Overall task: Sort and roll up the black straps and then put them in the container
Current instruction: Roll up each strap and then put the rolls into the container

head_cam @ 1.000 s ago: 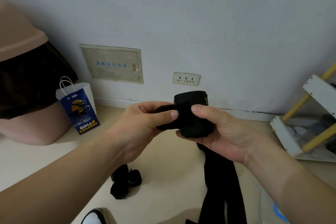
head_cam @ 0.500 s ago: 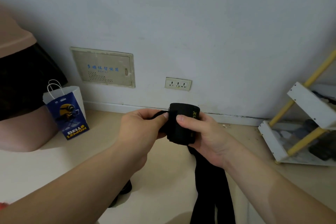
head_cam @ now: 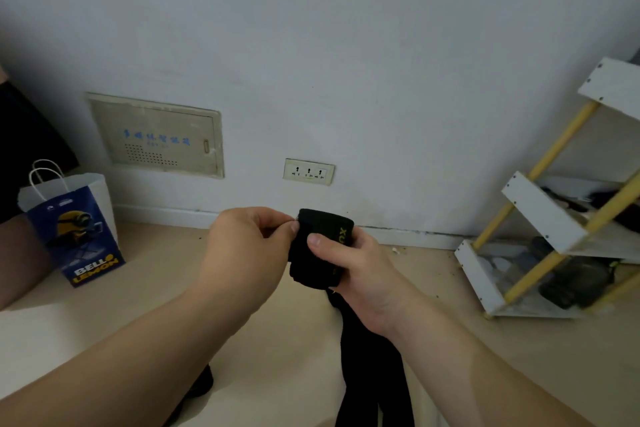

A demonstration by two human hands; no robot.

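Black strap (head_cam: 320,250), partly rolled, is gripped in the right hand (head_cam: 349,267) and pinched at its edge by the left hand (head_cam: 249,253), its loose tail hung toward the floor (head_cam: 294,350)

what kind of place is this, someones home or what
Probably a room in a home or flat: a wall socket set low down, a white shelf rack with yellow poles, and a paper gift bag.

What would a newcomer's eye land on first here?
The black strap roll, centre frame, gripped by the right hand and pinched by the left hand, its loose tail hanging toward the floor. Then the blue paper bag on the floor at left, and the white rack with yellow poles at right.
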